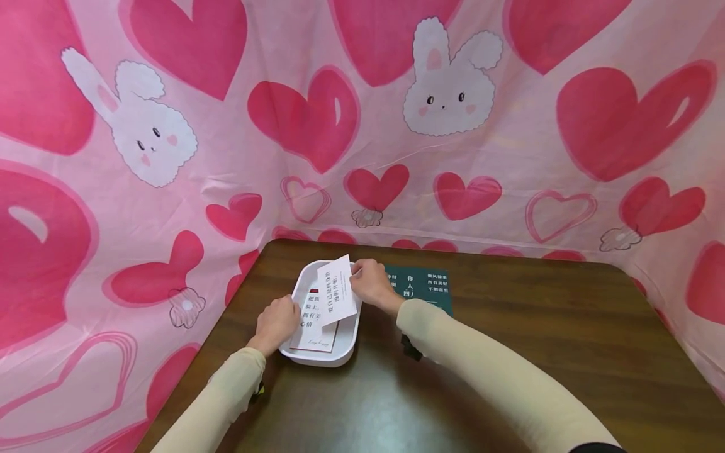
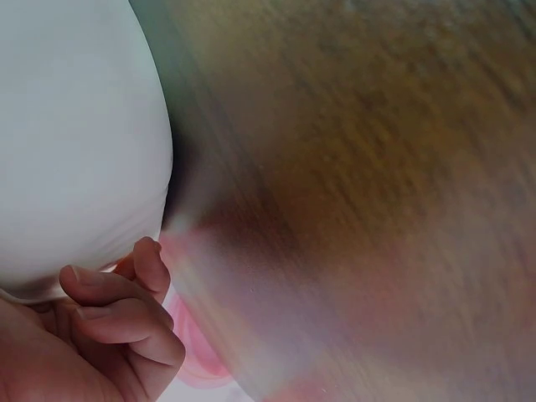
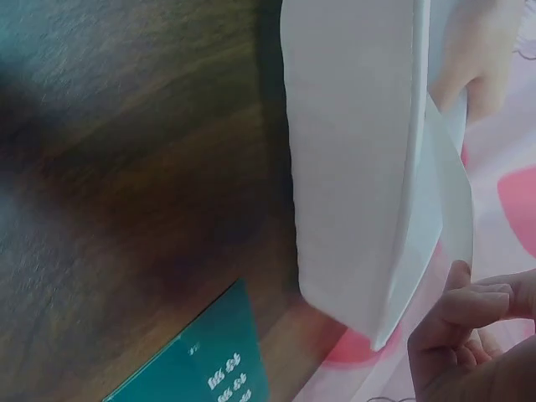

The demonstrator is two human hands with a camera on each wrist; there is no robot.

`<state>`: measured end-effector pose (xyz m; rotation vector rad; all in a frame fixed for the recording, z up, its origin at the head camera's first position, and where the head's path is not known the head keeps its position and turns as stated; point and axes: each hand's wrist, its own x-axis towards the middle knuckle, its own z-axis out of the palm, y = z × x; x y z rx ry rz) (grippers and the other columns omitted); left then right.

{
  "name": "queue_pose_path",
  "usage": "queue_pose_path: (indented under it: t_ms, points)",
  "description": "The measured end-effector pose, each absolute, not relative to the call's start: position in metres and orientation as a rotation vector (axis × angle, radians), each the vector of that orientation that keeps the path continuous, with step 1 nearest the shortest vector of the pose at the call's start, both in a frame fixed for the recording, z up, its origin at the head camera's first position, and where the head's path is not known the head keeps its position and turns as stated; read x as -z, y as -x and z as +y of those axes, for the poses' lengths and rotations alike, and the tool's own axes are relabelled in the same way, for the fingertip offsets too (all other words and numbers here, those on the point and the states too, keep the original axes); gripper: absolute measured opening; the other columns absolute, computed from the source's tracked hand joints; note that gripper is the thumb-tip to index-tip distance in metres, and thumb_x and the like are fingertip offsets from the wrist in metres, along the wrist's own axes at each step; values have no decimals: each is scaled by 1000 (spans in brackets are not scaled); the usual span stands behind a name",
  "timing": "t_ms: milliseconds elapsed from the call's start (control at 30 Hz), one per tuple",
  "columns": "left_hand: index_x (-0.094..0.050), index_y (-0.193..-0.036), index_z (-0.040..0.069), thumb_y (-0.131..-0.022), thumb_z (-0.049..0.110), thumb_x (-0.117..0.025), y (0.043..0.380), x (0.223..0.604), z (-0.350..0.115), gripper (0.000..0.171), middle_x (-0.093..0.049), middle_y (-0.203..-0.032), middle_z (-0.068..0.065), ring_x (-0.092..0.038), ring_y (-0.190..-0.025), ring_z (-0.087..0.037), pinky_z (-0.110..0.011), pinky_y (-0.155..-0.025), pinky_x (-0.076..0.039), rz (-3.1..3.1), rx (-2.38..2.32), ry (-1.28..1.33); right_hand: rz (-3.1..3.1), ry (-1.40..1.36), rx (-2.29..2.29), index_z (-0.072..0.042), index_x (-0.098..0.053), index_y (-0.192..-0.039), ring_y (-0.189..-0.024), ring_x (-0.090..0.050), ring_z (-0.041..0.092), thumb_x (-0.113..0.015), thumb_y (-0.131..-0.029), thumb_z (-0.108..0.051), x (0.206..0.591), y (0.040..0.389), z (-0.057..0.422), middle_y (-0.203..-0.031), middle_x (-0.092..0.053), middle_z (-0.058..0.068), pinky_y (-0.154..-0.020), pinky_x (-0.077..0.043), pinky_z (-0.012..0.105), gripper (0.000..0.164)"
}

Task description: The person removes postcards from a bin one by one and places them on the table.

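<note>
Cream sleeves (image 1: 487, 371), left hand (image 1: 277, 324) gripping tray (image 1: 320, 360), right hand (image 1: 372, 283) — pinching white card (image 1: 337, 286) — partly blocking green card (image 1: 435, 286)

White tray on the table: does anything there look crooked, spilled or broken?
The upper card slants, overlapping the lower card in the tray; the right hand pinches it, which probably explains the angle. No spill or damage shows.

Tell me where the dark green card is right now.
In the head view, the dark green card lies on the wooden table, just right of the white tray, partly covered by the right hand.
</note>
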<state>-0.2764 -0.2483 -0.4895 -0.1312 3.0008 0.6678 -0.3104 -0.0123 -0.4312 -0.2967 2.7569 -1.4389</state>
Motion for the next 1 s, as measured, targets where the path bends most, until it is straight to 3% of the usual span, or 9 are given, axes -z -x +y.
queue_pose_path:
  t_ms: [133,400,1000]
  points:
    - [-62,-116,-9,-104,17,-60,277,489,-248,29,-61,-82,-11,-60,-71,-25,-40,-64,-55,3003,-665,128,2786,275,1446,3,-72,-117,-88,-67,28,-66,-99,-8,430,313,-6,-113,-72,19,-70,-58,35,21]
    - [-62,-115,-9,-104,17,-60,278,489,-248,29,-61,-83,-11,-60,-72,-25,-41,-65,-55,3008,-658,120,2811,250,1469,2,-72,-110,-83,-66,25,-65,-101,-8,431,318,6,-99,-72,14,-71,-57,36,16]
    - [-64,-110,-8,-105,18,-58,277,491,-248,27,-60,-80,-11,-59,-70,-26,-40,-61,-51,3027,-634,123,2829,110,1523,3,-71,-118,-96,-69,31,-64,-103,-10,431,325,33,-107,-72,18,-82,-59,44,21]
